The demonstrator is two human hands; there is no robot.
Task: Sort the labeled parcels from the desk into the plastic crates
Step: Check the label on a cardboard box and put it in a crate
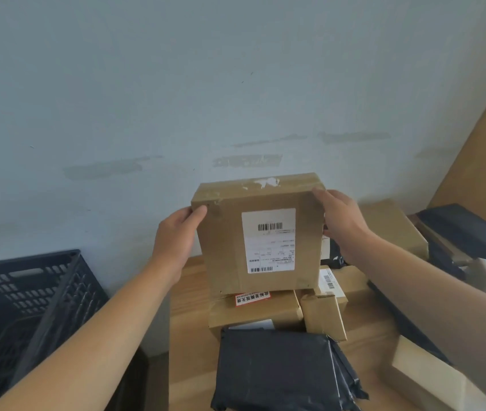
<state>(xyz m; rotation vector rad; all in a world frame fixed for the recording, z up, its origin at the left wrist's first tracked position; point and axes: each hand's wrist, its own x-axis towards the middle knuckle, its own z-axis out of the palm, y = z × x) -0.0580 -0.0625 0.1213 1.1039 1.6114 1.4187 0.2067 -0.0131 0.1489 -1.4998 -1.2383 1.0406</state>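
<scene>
holding the cardboard parcel (261, 232) upright above the desk (188, 307), my left hand (176, 235) and right hand (342, 221) curl round its side edges, label (269, 240) facing me so i can read which plastic crate (28, 292) it suits.

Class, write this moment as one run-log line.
stage: label check | left hand + right hand: grip cardboard box upright | black crate: left of desk
</scene>
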